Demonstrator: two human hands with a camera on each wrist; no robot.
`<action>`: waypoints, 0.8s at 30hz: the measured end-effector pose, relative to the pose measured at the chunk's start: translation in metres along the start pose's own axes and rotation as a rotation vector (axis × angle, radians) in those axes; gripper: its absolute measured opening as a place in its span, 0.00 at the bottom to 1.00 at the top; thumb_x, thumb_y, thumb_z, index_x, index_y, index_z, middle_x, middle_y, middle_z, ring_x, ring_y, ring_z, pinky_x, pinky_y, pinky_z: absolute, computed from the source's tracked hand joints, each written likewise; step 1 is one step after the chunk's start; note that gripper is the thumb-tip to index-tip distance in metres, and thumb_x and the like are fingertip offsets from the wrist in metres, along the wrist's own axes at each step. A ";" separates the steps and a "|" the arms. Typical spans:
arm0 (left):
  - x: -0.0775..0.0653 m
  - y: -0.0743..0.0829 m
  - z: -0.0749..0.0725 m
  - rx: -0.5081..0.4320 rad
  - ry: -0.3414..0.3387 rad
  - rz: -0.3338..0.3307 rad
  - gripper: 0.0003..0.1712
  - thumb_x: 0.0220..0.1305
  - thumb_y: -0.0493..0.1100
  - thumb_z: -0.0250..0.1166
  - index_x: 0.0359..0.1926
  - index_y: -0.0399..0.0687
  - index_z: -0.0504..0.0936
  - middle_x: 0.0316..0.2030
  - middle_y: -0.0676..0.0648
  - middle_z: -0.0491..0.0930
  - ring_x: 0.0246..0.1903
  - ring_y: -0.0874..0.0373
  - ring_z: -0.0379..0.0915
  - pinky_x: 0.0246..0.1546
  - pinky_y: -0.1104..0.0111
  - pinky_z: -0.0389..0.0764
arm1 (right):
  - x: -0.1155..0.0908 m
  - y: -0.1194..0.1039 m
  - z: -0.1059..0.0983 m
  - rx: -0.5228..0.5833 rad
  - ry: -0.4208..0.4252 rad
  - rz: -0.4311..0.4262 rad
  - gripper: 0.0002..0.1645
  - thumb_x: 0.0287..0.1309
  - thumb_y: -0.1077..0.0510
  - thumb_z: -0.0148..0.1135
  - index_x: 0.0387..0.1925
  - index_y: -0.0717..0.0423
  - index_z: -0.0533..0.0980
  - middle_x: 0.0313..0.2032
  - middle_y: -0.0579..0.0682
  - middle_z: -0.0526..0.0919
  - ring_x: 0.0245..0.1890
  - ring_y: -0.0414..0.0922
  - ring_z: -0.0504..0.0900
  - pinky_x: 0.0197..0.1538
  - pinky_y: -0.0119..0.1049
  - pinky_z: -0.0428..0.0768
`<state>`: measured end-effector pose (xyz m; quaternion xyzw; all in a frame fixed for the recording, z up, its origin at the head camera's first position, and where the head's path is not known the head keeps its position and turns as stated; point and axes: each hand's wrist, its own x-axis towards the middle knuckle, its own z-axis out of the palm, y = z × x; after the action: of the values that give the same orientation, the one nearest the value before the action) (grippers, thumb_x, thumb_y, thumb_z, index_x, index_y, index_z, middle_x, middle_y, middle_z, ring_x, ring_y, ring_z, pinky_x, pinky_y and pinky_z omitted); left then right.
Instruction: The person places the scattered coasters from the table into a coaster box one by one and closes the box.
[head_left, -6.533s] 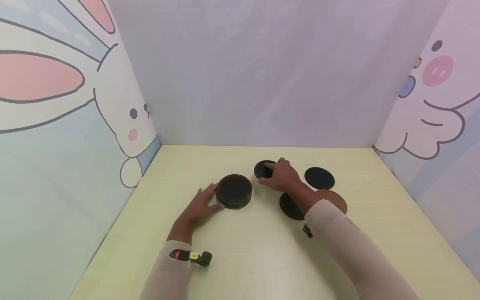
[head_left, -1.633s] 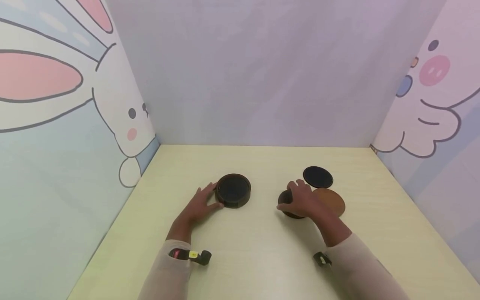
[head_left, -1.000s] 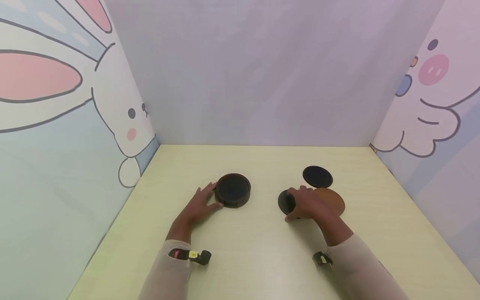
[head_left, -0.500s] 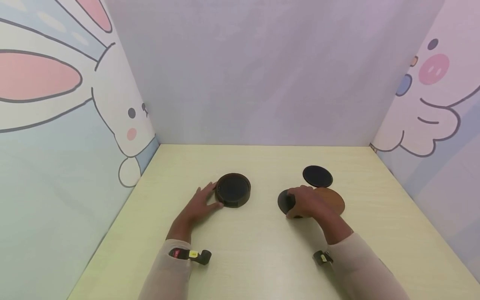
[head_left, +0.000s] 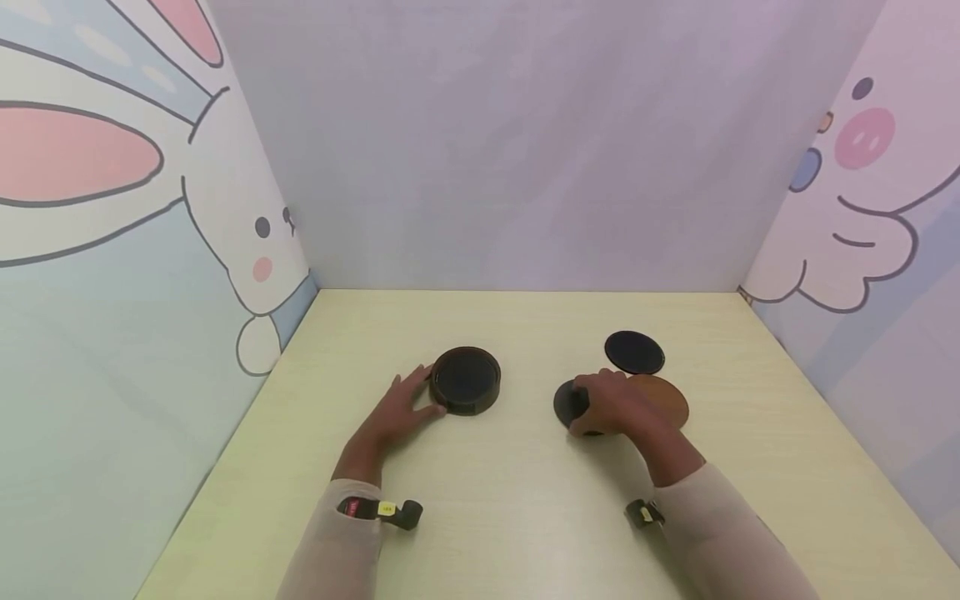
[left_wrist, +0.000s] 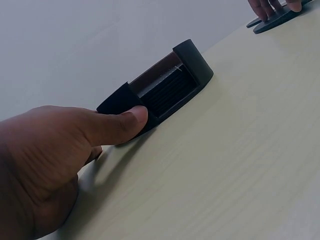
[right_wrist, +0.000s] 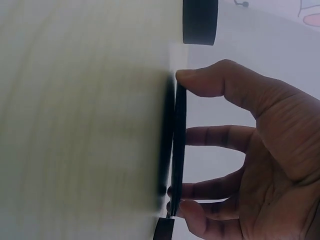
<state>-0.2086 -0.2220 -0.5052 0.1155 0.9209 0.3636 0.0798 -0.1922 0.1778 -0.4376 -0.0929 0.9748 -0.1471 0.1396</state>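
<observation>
Beige-sleeved left hand (head_left: 397, 412), fingers spread and loose, braces the black round holder (head_left: 465, 379); same as 1.6 s ago. Small disc right of it, there 6.5 s ago: gone from that spot. Next, right hand (head_left: 618, 404) has shifted rightward on the dark disc (head_left: 568, 403), pinching it at thumb and fingertips; can't tell if fully lifted. Reads as pickup underway. Back black disc (head_left: 634, 352), brown disc (head_left: 670, 400) remain.

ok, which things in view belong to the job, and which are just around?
Job:
round holder with discs inside, left hand touching it
black disc, pinched by the right hand
second black disc and brown disc, loose; likely included

Just around:
cartoon-printed walls
wrist cameras, worn
</observation>
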 end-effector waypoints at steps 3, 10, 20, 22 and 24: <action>-0.001 0.000 0.000 -0.008 -0.002 -0.007 0.53 0.71 0.66 0.70 0.88 0.60 0.58 0.88 0.42 0.51 0.89 0.32 0.32 0.86 0.32 0.41 | -0.001 0.000 -0.001 -0.004 0.009 -0.013 0.46 0.50 0.41 0.83 0.68 0.54 0.81 0.59 0.64 0.81 0.59 0.63 0.76 0.55 0.58 0.83; -0.002 0.002 0.000 -0.015 -0.002 -0.022 0.53 0.71 0.66 0.71 0.88 0.62 0.58 0.89 0.44 0.51 0.89 0.33 0.31 0.87 0.32 0.41 | -0.003 -0.001 -0.004 -0.010 0.031 -0.032 0.43 0.51 0.41 0.81 0.65 0.57 0.83 0.57 0.65 0.82 0.58 0.63 0.76 0.53 0.59 0.81; -0.002 0.002 0.000 -0.012 -0.003 -0.029 0.53 0.70 0.66 0.71 0.88 0.61 0.58 0.89 0.44 0.51 0.89 0.33 0.31 0.87 0.33 0.41 | -0.007 -0.004 -0.007 -0.019 0.061 -0.055 0.41 0.52 0.42 0.80 0.64 0.58 0.84 0.54 0.67 0.81 0.57 0.66 0.77 0.53 0.59 0.82; -0.001 0.001 -0.001 -0.014 -0.003 -0.029 0.53 0.70 0.66 0.71 0.88 0.61 0.58 0.89 0.44 0.51 0.89 0.33 0.31 0.87 0.33 0.40 | -0.006 -0.004 -0.007 -0.024 0.070 -0.063 0.42 0.52 0.42 0.80 0.65 0.58 0.83 0.55 0.68 0.81 0.58 0.67 0.77 0.52 0.59 0.83; -0.001 0.001 -0.001 -0.010 -0.003 -0.023 0.53 0.70 0.66 0.71 0.88 0.61 0.58 0.88 0.43 0.51 0.89 0.33 0.32 0.87 0.33 0.41 | -0.005 -0.004 -0.006 -0.027 0.091 -0.068 0.42 0.53 0.41 0.79 0.66 0.57 0.83 0.55 0.69 0.80 0.58 0.67 0.76 0.51 0.59 0.83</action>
<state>-0.2076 -0.2222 -0.5041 0.1052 0.9202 0.3672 0.0860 -0.1888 0.1771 -0.4296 -0.1209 0.9784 -0.1424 0.0890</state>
